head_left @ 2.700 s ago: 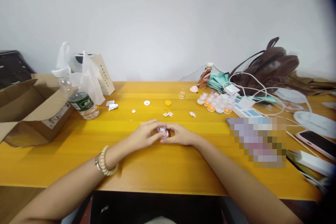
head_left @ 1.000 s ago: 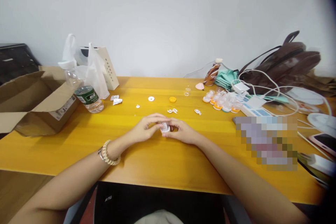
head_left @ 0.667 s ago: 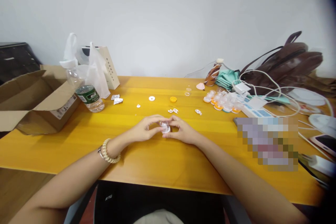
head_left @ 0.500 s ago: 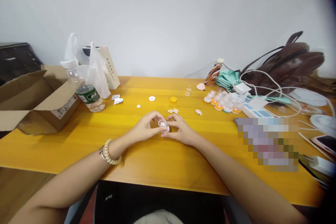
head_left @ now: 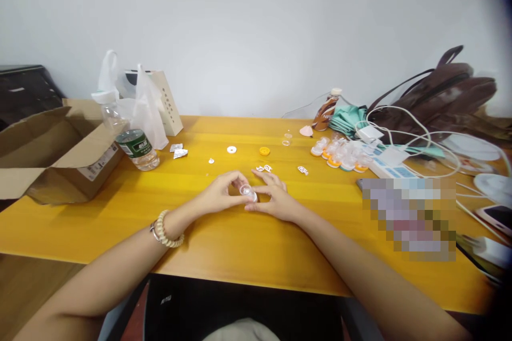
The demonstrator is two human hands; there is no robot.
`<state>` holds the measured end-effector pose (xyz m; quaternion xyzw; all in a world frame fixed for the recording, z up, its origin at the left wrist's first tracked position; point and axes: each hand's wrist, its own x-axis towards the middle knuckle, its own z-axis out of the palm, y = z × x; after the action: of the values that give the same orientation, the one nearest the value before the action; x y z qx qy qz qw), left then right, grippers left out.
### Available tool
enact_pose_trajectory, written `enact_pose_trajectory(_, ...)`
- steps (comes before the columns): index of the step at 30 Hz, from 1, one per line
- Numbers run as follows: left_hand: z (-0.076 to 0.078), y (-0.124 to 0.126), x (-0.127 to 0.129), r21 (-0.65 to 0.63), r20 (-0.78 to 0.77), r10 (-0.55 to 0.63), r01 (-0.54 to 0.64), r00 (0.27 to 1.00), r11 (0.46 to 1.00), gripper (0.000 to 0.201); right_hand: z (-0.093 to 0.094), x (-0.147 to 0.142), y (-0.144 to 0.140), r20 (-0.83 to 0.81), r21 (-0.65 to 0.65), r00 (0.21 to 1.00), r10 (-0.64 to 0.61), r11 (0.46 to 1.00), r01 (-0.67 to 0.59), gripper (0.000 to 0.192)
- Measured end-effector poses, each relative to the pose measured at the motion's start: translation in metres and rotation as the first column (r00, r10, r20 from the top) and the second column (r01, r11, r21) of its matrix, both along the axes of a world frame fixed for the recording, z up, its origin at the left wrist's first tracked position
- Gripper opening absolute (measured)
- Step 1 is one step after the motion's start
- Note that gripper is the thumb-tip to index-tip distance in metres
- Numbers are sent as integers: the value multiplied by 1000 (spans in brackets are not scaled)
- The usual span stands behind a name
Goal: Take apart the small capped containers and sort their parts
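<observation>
Small clear plastic round capsule (head_left: 247, 192) — mouth tipped toward ten o'clock — pinched between left hand (head_left: 221, 195) and right hand (head_left: 273, 200), over glossy yellow wooden bench (head_left: 224, 245).

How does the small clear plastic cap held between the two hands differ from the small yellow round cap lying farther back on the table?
The small clear plastic cap is see-through; the small yellow round cap is opaque yellow. The clear one is pinched between the left hand and right hand and tilted; the yellow one lies flat and untouched on the yellow table. Both are small and round.
</observation>
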<state>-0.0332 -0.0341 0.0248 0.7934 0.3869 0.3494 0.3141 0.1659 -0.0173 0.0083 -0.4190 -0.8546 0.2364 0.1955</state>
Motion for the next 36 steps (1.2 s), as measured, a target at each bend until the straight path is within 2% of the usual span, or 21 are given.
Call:
enact_pose_trajectory(3,-1,-3,0,-13,-20,36,-37,999,999,31,0,0,-1,23,2,999,31,1000,-32,47)
enact_pose_trajectory(5,2,-4,-2,-25,-10,-60,60,998,998,39,0,1,-1,39,-4,998,46,999,-46,46)
enact_pose_trajectory(7,6,-3,-4,-22,-11,-218,218,976,976,47,0,2,0,41,-9,997,58,998,-58,45)
enact_pose_trajectory(9,9,-2,-6,-16,-39,-327,327,944,945,39,1,2,0,35,-10,997,63,998,-63,47)
enact_pose_trajectory(10,9,-1,-6,-14,-56,-332,332,942,943,32,2,2,-1,33,-11,998,62,998,-62,48)
enact_pose_trajectory(12,9,-1,-5,-7,-78,-256,257,963,966,22,3,1,-3,39,-23,997,62,998,-61,47)
enact_pose_trajectory(15,7,-2,-2,-8,-103,-99,99,990,995,25,5,-1,-5,47,-44,996,75,996,-73,43)
enact_pose_trajectory(17,9,-4,-2,-19,-121,-90,88,989,996,27,5,0,-4,43,-44,996,83,996,-81,41)
enact_pose_trajectory(19,13,-4,-4,-6,-120,-166,167,979,986,34,3,1,-3,33,-32,996,87,996,-86,40)
enact_pose_trajectory(21,17,-5,-6,-1,-113,-294,296,949,955,38,1,2,-1,17,-20,996,83,996,-83,43)
enact_pose_trajectory(23,20,-5,-8,-22,-111,-368,368,923,929,32,-1,2,0,-1,-11,997,73,997,-73,45)
enact_pose_trajectory(24,20,-6,-8,-28,-109,-352,351,930,936,27,-1,2,0,-8,-7,998,66,998,-66,45)
enact_pose_trajectory(26,19,-6,-7,-16,-89,-214,214,973,977,21,-2,1,-1,-16,5,998,53,999,-52,41)
enact_pose_trajectory(28,16,-6,-5,-1,-52,-49,49,997,999,24,-1,0,-2,-15,15,999,44,999,-44,40)
enact_pose_trajectory(30,14,-5,-5,0,-8,40,-40,999,999,28,-1,0,-2,-4,15,999,45,999,-45,41)
enact_pose_trajectory(33,12,-1,-6,-10,32,48,-48,998,999,26,0,1,-1,21,-9,998,53,999,-53,44)
enact_pose_trajectory(36,12,2,-8,-17,55,26,-26,998,1000,23,3,2,0,4,-70,998,61,996,-61,56)
